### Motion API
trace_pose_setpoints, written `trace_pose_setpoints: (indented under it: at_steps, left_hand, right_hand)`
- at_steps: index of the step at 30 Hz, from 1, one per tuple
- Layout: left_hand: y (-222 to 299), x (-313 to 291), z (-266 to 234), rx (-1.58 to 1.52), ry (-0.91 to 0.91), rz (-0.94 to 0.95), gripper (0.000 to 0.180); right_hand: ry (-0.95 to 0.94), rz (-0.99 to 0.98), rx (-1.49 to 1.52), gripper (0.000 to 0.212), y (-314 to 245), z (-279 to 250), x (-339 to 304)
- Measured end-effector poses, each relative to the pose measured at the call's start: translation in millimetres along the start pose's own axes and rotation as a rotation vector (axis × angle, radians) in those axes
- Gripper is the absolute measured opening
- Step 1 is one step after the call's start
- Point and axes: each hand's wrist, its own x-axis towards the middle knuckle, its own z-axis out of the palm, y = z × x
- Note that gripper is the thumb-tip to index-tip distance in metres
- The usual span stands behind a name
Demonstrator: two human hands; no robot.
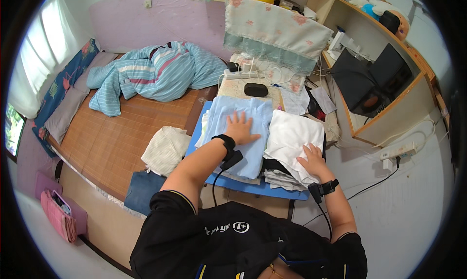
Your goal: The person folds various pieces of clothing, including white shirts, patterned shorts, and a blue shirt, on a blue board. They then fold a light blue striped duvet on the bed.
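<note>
we see the left hand [242, 128] lying flat, fingers spread wide, on a folded light blue garment [238, 133]; it presses on the cloth and grips nothing. the right hand [312, 160] rests open, palm down, on a folded white garment [292, 135] just right of the blue one, fingers loosely apart, and holds nothing either. both wrists carry a black band with a cable running back toward the body.

the two stacks sit side by side, touching, on a blue bench [253, 186] (only its front edge and left corner show bare). under the white garment, darker and grey folded pieces peek out at the near side. left of the blue garment, off the bench's edge, a cream knitted piece [165, 150] lies on the bed [112, 138], whose top is a brown woven mat. nearer to us than the cream piece, folded denim [143, 191] hangs at the bed's edge. well beyond the blue garment, a striped blue and pink blanket [155, 72] is bunched on the mat. just behind the blue garment sits a small black oval case [256, 89], and past it a white power strip [241, 75] with tangled cables.
</note>
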Motion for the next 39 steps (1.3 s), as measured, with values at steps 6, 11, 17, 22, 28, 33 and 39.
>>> trace_pose_setpoints:
  at_steps: [6,11,17,22,28,33,39]
  left_hand:
    - [-23.6,-10.8,-7.3,-0.066,-0.006,-0.066,0.086]
    - [-59.0,-24.4,-1.2,-0.197,0.122,0.029,0.076]
    - [-186.5,-73.9,23.4,-0.282,0.289,-0.057,0.07]
    - [-314.8,-166.2,52.6,-0.468,0.287,-0.482,0.072]
    - [-431.0,-231.3,127.0,-0.636,0.075,-0.747,0.07]
    - [-473.9,-233.7,168.8,-0.703,0.083,-0.814,0.067]
    - [-502.4,-194.0,172.5,-0.642,0.06,-0.795,0.069]
  right_hand:
    - [0.191,-0.027,-0.1,0.057,-55.1,-12.0,-10.4]
    - [0.343,-0.53,0.217,0.05,-134.5,-10.3,-23.3]
    - [0.041,-0.905,0.478,0.047,-244.9,18.2,-33.0]
    - [-0.435,-0.827,0.722,0.047,-333.4,76.3,-14.7]
    - [-0.714,-0.413,0.828,0.057,-438.9,218.7,40.7]
    - [-0.677,0.086,0.808,0.057,-488.4,325.7,85.3]
    - [-0.634,0.532,0.876,0.08,-486.7,381.3,121.4]
